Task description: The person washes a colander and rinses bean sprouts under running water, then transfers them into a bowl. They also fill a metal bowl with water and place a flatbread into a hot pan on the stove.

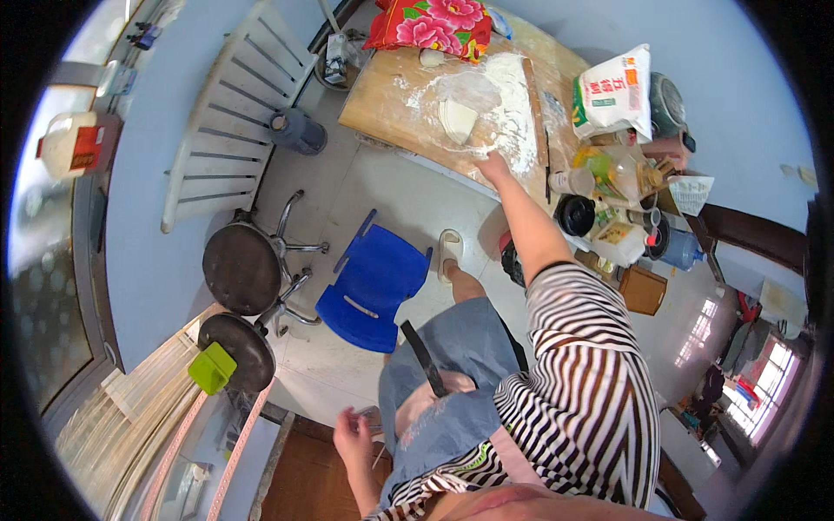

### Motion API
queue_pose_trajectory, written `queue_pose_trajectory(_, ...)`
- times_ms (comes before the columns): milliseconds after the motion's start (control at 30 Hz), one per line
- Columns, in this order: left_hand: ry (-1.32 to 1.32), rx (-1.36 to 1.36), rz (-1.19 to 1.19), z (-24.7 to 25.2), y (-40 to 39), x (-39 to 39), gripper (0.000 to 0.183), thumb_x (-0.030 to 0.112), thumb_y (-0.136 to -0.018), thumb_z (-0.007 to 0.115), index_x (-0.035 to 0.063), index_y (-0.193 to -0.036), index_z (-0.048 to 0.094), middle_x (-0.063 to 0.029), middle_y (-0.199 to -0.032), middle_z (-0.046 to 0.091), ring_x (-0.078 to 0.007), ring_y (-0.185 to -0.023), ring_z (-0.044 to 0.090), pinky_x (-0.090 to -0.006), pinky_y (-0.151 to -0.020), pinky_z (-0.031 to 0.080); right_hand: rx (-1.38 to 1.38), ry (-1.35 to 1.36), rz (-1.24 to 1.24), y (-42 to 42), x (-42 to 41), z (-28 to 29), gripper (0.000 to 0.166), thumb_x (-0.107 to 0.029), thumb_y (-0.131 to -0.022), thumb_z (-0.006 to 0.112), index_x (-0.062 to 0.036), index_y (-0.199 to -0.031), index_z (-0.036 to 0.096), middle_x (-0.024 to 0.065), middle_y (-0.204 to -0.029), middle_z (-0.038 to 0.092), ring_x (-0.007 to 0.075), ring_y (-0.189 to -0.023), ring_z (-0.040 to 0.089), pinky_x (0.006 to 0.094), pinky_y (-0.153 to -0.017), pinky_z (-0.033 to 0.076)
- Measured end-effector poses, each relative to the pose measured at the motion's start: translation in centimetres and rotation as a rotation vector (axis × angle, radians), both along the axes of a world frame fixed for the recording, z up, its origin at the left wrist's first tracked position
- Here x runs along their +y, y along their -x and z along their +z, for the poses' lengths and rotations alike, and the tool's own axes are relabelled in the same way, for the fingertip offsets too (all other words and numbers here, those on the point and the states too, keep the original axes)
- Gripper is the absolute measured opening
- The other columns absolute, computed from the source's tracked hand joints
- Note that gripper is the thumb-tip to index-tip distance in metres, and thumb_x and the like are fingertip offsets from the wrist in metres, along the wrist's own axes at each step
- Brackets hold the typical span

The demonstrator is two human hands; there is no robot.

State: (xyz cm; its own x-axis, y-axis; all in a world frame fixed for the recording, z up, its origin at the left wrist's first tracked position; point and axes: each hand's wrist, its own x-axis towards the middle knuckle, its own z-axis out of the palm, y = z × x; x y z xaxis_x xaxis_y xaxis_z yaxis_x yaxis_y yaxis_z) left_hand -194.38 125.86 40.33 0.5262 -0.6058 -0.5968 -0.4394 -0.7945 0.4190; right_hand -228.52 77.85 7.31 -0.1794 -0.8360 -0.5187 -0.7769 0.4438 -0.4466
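Note:
My right hand [494, 167] reaches forward to the near edge of a wooden board [374, 107] strewn with white flour [518, 127]. Its fingers point down at the edge, and I cannot tell whether they grip anything. Just beyond the hand lies a folded, wedge-shaped piece of pale dough [457, 122]. Behind that is a round, thinly floured patch [472, 90]. A small dough lump [431, 57] sits beside a red floral cloth bundle [433, 26]. My left hand [352, 426] hangs low beside my denim apron [456, 417], fingers partly curled.
A long wooden stick [535, 111] lies right of the flour. Beyond it stand a flour bag [612, 94], an oil bottle [603, 169] and several jars. A blue chair [371, 286] and a round stool [241, 268] are at my left. A blue-grey thermos [298, 132] stands on the floor.

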Motion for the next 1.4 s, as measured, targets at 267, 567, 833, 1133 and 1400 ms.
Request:
queue_pose_trajectory(267,-0.184,0.064,0.187,-0.8,8.9,-5.8,0.025,0.001,-0.079,0.062,-0.0015,-0.103,0.056,-0.0106,-0.082,0.063,-0.0178,-0.070,0.063,-0.0293,-0.065,0.050,-0.017,0.086,-0.398,-1.5,-13.1,-11.6,0.056,-0.038,-0.066,0.074,0.0078,-0.097,0.064,0.0244,-0.094,0.065,0.0345,-0.088,0.064,0.0384,-0.078,0.049)
queue_pose_trajectory(567,-0.234,0.134,0.354,-0.9,12.5,-6.9,0.023,0.003,-0.083,0.060,-0.0014,-0.105,0.056,-0.0101,-0.083,0.063,-0.0163,-0.072,0.060,-0.0284,-0.068,0.048,-0.246,0.288,-0.663,-4.8,-14.3,-11.0,0.043,-0.026,-0.060,0.082,0.0026,-0.083,0.059,0.0154,-0.079,0.063,0.0252,-0.072,0.059,0.0378,-0.065,0.046)
queue_pose_trajectory(833,-0.144,0.074,0.406,0.0,11.7,-0.4,0.024,0.002,-0.081,0.061,0.0000,-0.105,0.058,-0.0090,-0.081,0.064,-0.0160,-0.070,0.060,-0.0299,-0.064,0.049,-0.047,0.607,-0.397,-3.4,-13.8,-4.0,0.040,-0.025,-0.060,0.080,-0.0008,-0.075,0.053,0.0132,-0.073,0.058,0.0278,-0.066,0.055,0.0395,-0.064,0.046)
queue_pose_trajectory(1133,0.116,-0.097,0.432,-0.6,8.6,17.3,0.034,0.014,-0.077,0.065,0.0026,-0.107,0.058,-0.0139,-0.088,0.063,-0.0279,-0.076,0.061,-0.0375,-0.070,0.050,-0.612,0.462,-0.203,-3.8,4.2,14.6,0.031,-0.009,-0.076,0.072,-0.0001,-0.101,0.056,0.0117,-0.096,0.064,0.0216,-0.077,0.062,0.0350,-0.067,0.051)
queue_pose_trajectory(1400,0.558,-0.182,0.649,3.0,-0.8,32.1,0.041,0.015,-0.078,0.066,0.0047,-0.115,0.052,-0.0104,-0.096,0.062,-0.0222,-0.082,0.060,-0.0334,-0.068,0.049,-1.050,-0.140,0.367,-22.1,39.0,33.2,0.032,-0.003,-0.080,0.065,0.0017,-0.110,0.055,0.0107,-0.104,0.063,0.0196,-0.092,0.062,0.0318,-0.081,0.050)
